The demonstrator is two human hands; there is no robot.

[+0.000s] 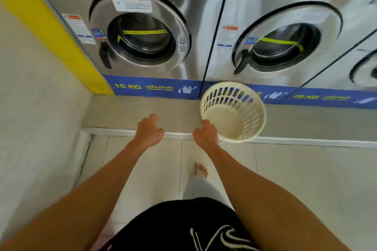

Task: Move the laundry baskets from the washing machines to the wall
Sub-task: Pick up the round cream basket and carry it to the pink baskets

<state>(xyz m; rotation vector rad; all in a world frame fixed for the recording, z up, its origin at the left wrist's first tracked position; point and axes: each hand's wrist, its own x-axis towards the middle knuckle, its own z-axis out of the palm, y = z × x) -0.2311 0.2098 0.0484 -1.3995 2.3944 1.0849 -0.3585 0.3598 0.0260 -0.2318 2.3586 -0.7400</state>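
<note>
Gripping the near rim of the empty basket (234,112), right hand (206,134) has it tilted; left hand (149,130) half-curled, empty; light, stiff plastic

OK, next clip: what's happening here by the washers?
A person stands facing a row of washing machines. The right hand is at the near rim of an empty cream laundry basket, which sits tilted on the raised step in front of the machines, its opening tipped toward the camera. Whether the fingers have closed on the rim is hard to tell. The left hand is empty, fingers loosely curled, beside it. The basket has not reached the wall on the left.
</note>
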